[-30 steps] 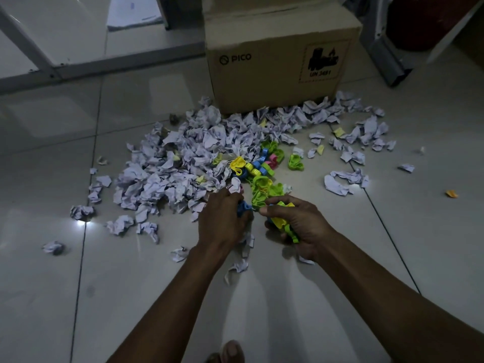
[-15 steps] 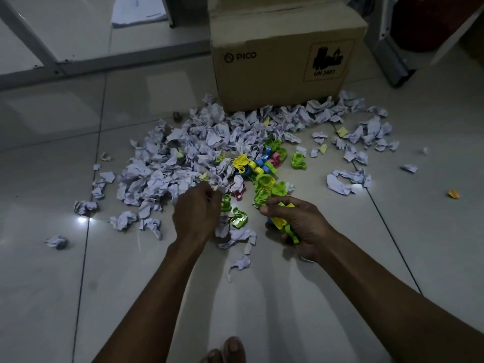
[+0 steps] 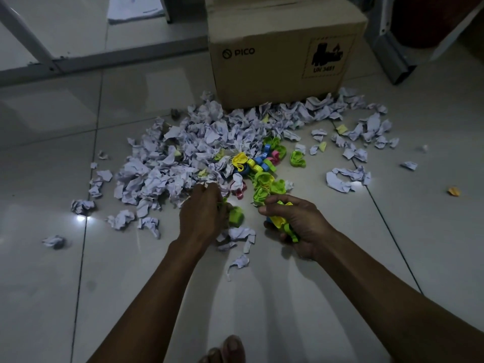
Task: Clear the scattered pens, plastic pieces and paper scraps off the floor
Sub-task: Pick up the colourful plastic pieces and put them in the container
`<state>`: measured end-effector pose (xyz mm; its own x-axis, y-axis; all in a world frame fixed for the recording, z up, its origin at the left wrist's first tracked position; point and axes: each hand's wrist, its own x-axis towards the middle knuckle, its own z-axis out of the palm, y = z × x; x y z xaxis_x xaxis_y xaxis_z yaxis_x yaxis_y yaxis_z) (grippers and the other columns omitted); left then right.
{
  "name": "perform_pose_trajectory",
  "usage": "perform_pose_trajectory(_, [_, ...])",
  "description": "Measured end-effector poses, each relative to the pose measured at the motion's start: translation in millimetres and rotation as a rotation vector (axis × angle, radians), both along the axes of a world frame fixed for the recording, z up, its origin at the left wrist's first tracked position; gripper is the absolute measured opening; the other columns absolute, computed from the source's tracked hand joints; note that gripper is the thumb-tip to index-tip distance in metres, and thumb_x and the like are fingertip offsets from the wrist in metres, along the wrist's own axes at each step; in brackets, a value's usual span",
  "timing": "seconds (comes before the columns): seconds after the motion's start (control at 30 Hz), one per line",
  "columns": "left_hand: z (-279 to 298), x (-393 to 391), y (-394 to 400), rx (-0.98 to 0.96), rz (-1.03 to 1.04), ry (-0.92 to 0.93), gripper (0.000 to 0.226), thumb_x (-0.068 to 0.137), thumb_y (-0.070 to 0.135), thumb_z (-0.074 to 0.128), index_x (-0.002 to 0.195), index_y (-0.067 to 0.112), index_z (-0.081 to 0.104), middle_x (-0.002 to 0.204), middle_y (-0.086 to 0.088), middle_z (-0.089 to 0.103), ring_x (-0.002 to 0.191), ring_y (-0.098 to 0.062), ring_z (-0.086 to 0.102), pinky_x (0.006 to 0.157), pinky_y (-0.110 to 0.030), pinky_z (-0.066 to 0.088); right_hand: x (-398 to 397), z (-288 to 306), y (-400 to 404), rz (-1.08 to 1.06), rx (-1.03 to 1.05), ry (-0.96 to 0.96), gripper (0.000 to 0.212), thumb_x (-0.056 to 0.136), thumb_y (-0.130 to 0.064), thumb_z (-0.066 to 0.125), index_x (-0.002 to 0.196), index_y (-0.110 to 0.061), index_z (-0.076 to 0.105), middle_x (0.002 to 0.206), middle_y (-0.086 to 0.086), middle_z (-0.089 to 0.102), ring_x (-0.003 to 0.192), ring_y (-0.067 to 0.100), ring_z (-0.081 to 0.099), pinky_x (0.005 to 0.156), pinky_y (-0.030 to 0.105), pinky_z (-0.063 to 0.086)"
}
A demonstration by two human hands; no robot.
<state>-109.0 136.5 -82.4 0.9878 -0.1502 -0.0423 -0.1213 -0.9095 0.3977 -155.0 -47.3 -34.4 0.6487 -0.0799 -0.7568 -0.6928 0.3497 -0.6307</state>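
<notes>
Crumpled paper scraps (image 3: 183, 163) lie in a broad heap across the middle of the frame on the pale tiled floor (image 3: 340, 284), reaching up to the front of a cardboard box (image 3: 282, 56) printed "PICO" at upper centre. Looser scraps trail toward the right edge and the lower left. Coloured plastic pieces (image 3: 258, 166), green, yellow, blue and pink, sit bunched at the heap's right side, just above the hands.

At centre frame, the left hand (image 3: 201, 216) is seen from the back, its fingers curled down at the near edge of the paper; a blurred green plastic piece (image 3: 235, 216) shows just beside its fingertips, and it may be pinching it, though I cannot tell. To its right, the right hand (image 3: 298, 226) is curled round a handful of yellow and green plastic pieces (image 3: 281, 221), which stick out between thumb and fingers.

A small orange scrap (image 3: 453, 191) lies alone at the far right. Grey metal bars (image 3: 91, 61) cross the upper left, with a sheet of paper (image 3: 136, 9) behind them. Toes (image 3: 225, 349) show at the bottom edge.
</notes>
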Motion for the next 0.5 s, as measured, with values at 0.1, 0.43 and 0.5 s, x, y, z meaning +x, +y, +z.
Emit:
perform_pose_trajectory(0.1, [-1.3,-4.3,2.7,-0.104,0.001,-0.070,0.006,0.086,0.014,0.061,0.089,0.014,0.056,0.083,-0.005,0.061,0.077,-0.026,0.056,0.061,-0.037,0.043,0.1,0.2,1.0,-0.002,-0.004,0.007,0.021,0.068,-0.001,0.080,0.075,-0.018,0.070,0.078,0.011,0.065,0.063,0.025,0.061,0.038,0.014,0.029])
perform_pose_trajectory(0.43, [32.7,2.8,-3.8,-0.984,0.721,0.321,0.029,0.095,0.014,0.047,0.075,0.006,0.066,0.060,-0.010,0.043,0.047,-0.017,0.035,0.038,-0.014,0.022,0.4,-0.9,-1.1,-0.004,-0.019,0.030,0.020,0.067,-0.005,0.082,0.077,-0.019,0.072,0.077,0.009,0.067,0.064,0.025,0.063,0.037,0.017,0.027])
perform_pose_trajectory(0.5, [30.8,0.3,-5.0,-0.861,0.620,0.319,0.047,0.098,0.043,0.049,0.067,0.008,0.058,0.060,-0.011,0.046,0.049,-0.019,0.038,0.042,-0.020,0.027,0.9,-1.1,-1.8,-0.008,-0.013,0.037,0.020,0.067,-0.006,0.081,0.079,-0.019,0.072,0.077,0.008,0.067,0.061,0.023,0.063,0.038,0.016,0.027])
